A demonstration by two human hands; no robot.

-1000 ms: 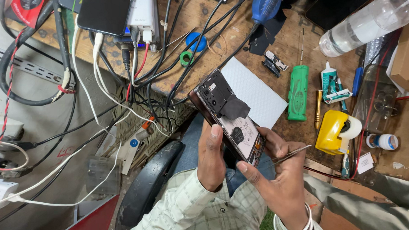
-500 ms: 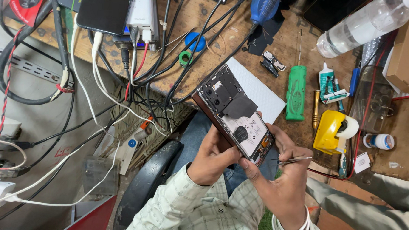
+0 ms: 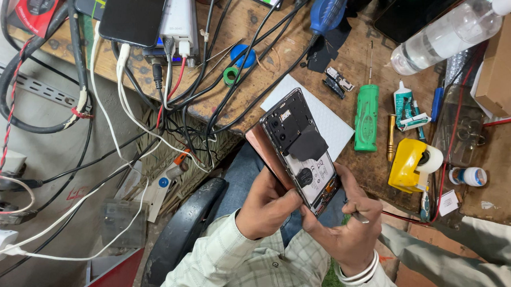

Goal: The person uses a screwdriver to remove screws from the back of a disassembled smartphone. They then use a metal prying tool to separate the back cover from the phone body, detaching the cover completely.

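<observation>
The opened phone (image 3: 302,150) sits between the left hand (image 3: 267,206) and the right hand (image 3: 342,228), above the person's lap. Behind it on the bench (image 3: 355,70) lies a pad (image 3: 329,120); right of that, a screwdriver (image 3: 366,115), then a tape dispenser (image 3: 411,165). The bottle (image 3: 443,35) lies farther back.

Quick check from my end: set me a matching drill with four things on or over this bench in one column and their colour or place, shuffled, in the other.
Things:
1. screwdriver handle
2. tape dispenser
3. opened phone
4. clear bottle

Descriptions:
A. held in both hands
B. green, lying on the bench
C. lying on its side at the upper right
D. yellow, holding a white roll

Pairs: 1-B, 2-D, 3-A, 4-C
</observation>
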